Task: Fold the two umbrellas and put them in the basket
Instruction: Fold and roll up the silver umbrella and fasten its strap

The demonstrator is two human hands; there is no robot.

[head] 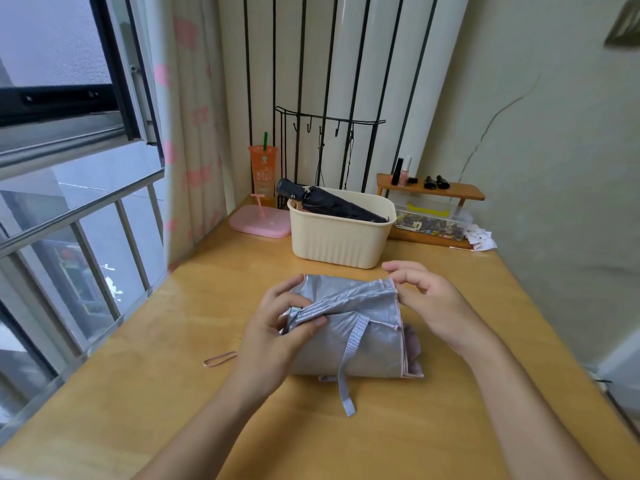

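A silver-grey umbrella with pink edging lies collapsed on the wooden table, its canopy loose and its strap trailing toward me. My left hand grips the bunched folds at the umbrella's left end. My right hand pinches the fabric edge at the upper right corner. A folded black umbrella lies slanted in the cream ribbed basket just beyond, its handle sticking out over the left rim.
A pink loop band lies on the table left of my left hand. Behind the basket stand a pink tray, an orange cup, a black wire rack and a small wooden shelf with bottles. An open window is at left.
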